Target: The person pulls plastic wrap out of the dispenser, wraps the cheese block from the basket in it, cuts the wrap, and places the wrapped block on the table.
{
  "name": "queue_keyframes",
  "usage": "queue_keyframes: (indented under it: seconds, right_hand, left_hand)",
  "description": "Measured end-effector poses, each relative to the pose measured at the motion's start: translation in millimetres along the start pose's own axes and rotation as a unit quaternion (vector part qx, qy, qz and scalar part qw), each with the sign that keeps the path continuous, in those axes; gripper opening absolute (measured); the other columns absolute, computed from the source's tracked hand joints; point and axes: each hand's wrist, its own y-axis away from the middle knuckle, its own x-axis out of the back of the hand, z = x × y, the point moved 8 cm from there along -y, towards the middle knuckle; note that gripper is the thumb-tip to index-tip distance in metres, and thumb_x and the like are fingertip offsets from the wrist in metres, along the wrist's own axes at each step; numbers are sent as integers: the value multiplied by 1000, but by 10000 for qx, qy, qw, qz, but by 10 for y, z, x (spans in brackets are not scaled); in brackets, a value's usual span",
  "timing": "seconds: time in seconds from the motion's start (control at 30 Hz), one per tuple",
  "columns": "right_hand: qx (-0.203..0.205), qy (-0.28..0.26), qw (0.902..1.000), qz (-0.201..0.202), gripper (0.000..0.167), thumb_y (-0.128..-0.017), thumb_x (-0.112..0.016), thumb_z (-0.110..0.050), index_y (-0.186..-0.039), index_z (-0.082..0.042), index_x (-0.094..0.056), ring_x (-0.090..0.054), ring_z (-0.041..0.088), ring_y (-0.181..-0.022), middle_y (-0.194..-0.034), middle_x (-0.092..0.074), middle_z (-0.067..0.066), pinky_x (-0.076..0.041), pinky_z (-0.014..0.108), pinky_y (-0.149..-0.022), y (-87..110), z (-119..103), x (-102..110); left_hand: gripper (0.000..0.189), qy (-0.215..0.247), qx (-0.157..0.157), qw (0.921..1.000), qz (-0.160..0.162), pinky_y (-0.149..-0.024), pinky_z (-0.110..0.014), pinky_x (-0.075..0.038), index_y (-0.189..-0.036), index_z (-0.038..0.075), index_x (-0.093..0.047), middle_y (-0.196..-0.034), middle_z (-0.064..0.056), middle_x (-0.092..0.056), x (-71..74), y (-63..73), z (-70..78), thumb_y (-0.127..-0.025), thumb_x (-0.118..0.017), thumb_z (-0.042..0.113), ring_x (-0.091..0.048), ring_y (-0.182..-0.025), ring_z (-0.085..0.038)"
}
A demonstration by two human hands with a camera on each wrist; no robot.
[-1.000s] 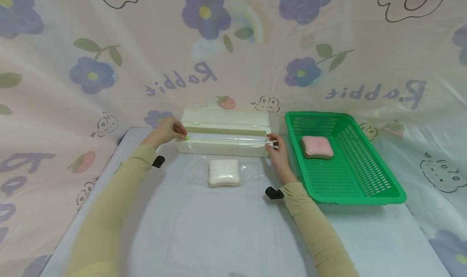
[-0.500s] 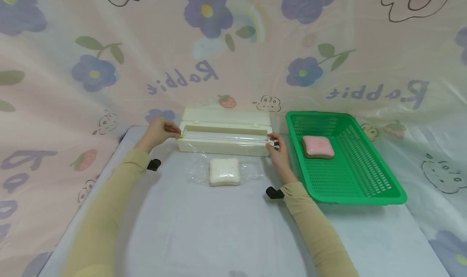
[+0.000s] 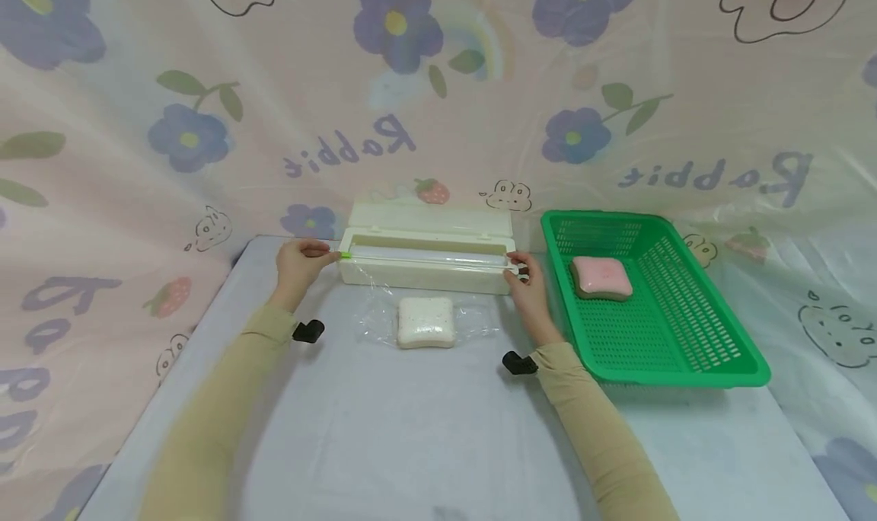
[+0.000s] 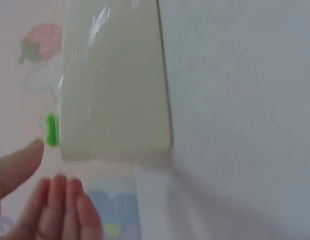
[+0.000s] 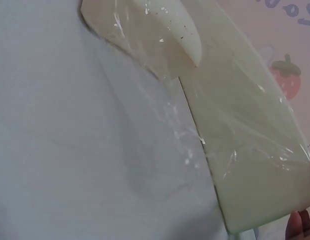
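Note:
A cream cling film dispenser stands at the back with its lid raised and a film roll inside. A green slide cutter sits at its left end. My left hand reaches there, thumb tip right at the cutter; in the left wrist view its other fingers extend apart from it. My right hand grips the dispenser's right end between thumb and fingers, mostly outside the right wrist view. Clear film runs down the front to a white square block with concave sides.
A green perforated basket stands on the right, close beside my right forearm. In it lies a pink-topped block with a brownish underside. A patterned sheet hangs right behind the dispenser. A white cloth covers the table.
The green cutter has slid left to the dispenser's end. My left hand has moved off left with it and loosened from a pinch to a thumb touch. The right hand stays in place.

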Motion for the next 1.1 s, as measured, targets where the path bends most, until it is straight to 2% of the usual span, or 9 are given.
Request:
queue_keyframes:
  seconds: [0.1,0.17,0.27,0.33,0.43,0.5,0.77,0.97,1.1]
  right_hand:
    - [107,-40,9999,83,29,-89,-59,7,-117,2,-58,-40,23,-90,-114,-50,18,-33,28,-74,0,-5,17]
    - [189,-57,9997,139,28,-88,-59,8,-116,3,-58,-40,25,-91,-114,-51,19,-33,28,-74,1,-21,30]
    - [275,-77,9994,170,27,-89,-60,7,-116,4,-58,-41,28,-92,-114,-51,20,-33,28,-76,1,-35,34]
    - [297,-66,9994,171,27,-89,-60,8,-116,5,-58,-42,29,-92,-114,-52,20,-33,28,-76,1,-40,30]
    - [305,-36,9994,164,28,-88,-61,7,-116,5,-58,-42,28,-93,-113,-52,21,-33,27,-77,1,-44,21]
    - [289,-20,9995,158,28,-88,-61,8,-116,5,-58,-43,27,-94,-113,-52,21,-33,27,-77,1,-45,17]
    - [243,-142,9994,187,28,-88,-60,8,-116,7,-57,-42,27,-94,-114,-52,22,-32,28,-78,-12,-34,22]
    - [222,-32,9995,243,29,-87,-63,6,-116,5,-58,-43,24,-93,-114,-53,20,-33,27,-78,-4,-12,10]
    - [170,104,9987,478,34,-87,-67,2,-118,5,-54,-41,24,-87,-109,-49,18,-33,26,-72,30,-18,21]
  left_hand:
    - [38,555,661,9963,27,-72,-23,-54,-104,-4,-67,-89,-11,-68,-111,148,-130,-83,-77,27,-64,-85,-24]
    - [41,1053,971,9895,-197,-78,-28,-56,-106,-6,-66,-88,-9,-69,-234,234,-166,-84,-76,27,-66,-89,-28]
    - [42,1706,1230,9768,-391,-86,-34,-54,-111,-8,-64,-89,-8,-71,-387,309,-167,-86,-74,24,-67,-90,-25]
    - [39,2039,1321,9694,-351,-89,-36,-52,-113,-8,-63,-89,-6,-71,-440,328,-162,-87,-73,20,-67,-88,-23]
    - [35,2325,1339,9630,-242,-91,-39,-51,-114,-8,-63,-86,-3,-71,-469,325,-161,-89,-70,14,-67,-82,-17]
    - [33,2394,1294,9620,-221,-92,-39,-51,-115,-10,-62,-83,-2,-70,-461,318,-174,-89,-69,10,-67,-80,-15]
    - [33,2515,1258,9583,-510,-90,-34,-52,-116,-14,-57,-79,1,-69,-409,335,-271,-90,-67,4,-66,-75,-9]
    - [37,2356,1266,9613,-668,-87,-30,-52,-120,-14,-55,-80,2,-67,-383,395,-332,-91,-65,6,-64,-77,-8]
    - [35,2312,1379,9594,-847,-83,-26,-53,-118,-12,-56,-83,1,-68,-381,458,-406,-91,-66,9,-65,-80,-8]
